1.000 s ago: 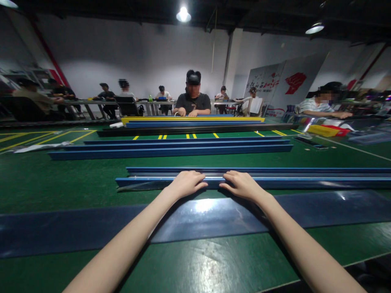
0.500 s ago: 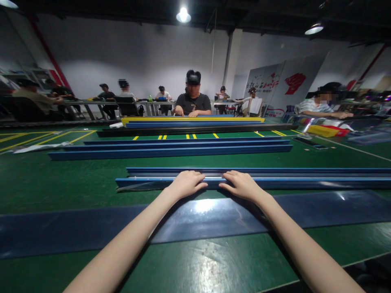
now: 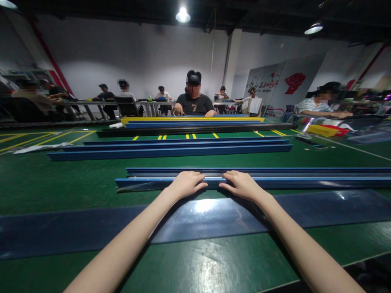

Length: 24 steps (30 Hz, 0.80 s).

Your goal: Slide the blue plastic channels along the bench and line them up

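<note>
A long blue channel strip lies crosswise in front of me, with two raised edges and a pale inner groove. My left hand grips its near edge, fingers over the top and thumb on the near side. Just to the right, my right hand holds the same edge in the same manner, with a short gap between the hands. Both sets of fingertips reach into the groove and are partly hidden. Under my forearms a wide, flat, glossy dark-blue strip lies on the green table.
Further off lie several blue strips, a black strip and a yellow strip. A phone and a yellow packet are at right, a crumpled white sheet at left. A person sits opposite.
My hands and the blue channel strip have not visibly moved. Across the table, the person's hand at right has shifted slightly to the right.
</note>
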{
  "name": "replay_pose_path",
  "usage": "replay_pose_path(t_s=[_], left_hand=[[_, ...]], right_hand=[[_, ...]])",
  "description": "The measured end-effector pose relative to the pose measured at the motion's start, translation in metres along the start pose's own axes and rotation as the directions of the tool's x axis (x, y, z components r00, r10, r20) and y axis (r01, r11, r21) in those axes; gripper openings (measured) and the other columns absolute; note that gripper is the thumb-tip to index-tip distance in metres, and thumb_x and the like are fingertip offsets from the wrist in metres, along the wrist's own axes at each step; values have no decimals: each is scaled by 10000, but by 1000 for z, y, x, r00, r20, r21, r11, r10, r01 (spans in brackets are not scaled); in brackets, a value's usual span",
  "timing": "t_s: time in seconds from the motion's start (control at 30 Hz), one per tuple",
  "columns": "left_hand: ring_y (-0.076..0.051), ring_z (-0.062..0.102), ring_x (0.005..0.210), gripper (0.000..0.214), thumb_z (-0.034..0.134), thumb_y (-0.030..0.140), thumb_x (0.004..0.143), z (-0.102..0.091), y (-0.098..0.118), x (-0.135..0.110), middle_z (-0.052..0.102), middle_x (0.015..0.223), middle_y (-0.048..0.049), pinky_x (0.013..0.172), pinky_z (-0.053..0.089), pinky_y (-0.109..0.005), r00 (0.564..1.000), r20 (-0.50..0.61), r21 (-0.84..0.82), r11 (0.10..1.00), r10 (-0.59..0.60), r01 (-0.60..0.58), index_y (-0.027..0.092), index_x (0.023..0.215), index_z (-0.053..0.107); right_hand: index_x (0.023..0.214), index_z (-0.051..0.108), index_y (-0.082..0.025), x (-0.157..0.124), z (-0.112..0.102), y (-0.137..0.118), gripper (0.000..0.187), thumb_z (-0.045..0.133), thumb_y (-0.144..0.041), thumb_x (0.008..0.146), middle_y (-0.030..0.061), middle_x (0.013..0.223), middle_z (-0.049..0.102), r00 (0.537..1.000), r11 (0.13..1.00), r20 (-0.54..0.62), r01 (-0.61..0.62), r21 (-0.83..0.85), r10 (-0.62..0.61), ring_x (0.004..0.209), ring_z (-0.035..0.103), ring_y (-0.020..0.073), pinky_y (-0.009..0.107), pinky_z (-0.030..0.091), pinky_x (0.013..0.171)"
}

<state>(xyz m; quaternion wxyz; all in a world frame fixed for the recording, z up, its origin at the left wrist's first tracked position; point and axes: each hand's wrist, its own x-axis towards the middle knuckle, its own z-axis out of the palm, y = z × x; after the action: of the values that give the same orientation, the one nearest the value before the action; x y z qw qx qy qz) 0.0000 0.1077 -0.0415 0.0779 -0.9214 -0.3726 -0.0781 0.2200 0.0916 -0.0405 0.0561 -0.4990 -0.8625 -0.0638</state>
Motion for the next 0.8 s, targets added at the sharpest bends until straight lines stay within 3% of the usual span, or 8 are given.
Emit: replay_pose_path(t_s=[0.17, 0.5, 0.8], left_hand=[[-190, 588, 832, 328, 327, 427, 875, -1, 0, 1, 629, 905, -39, 665, 427, -261, 1000, 14, -28, 999, -17, 17, 194, 899, 557], [-191, 596, 827, 322, 403, 461, 831, -7, -7, 0, 651, 921, -15, 688, 421, -260, 991, 66, -240, 963, -113, 126, 245, 1016, 556], [-212, 594, 881, 375, 335, 452, 858, -10, -6, 0, 645, 986, -60, 717, 429, -279, 989, 131, -192, 976, -75, 99, 217, 993, 593]], right_hand=[[960, 589, -188, 0, 1, 2, 392, 339, -473, 860, 72, 948, 627, 1000, 1000, -3, 13, 5, -13, 901, 557, 198, 250, 373, 696], [869, 605, -192, 1, -6, -1, 359, 340, -434, 869, 55, 887, 630, 999, 1000, 34, -1, 17, 0, 856, 566, 181, 236, 350, 640], [816, 590, -198, 3, -7, -2, 335, 336, -409, 872, 48, 865, 630, 998, 1000, 66, 9, -7, -9, 819, 565, 170, 225, 315, 600]])
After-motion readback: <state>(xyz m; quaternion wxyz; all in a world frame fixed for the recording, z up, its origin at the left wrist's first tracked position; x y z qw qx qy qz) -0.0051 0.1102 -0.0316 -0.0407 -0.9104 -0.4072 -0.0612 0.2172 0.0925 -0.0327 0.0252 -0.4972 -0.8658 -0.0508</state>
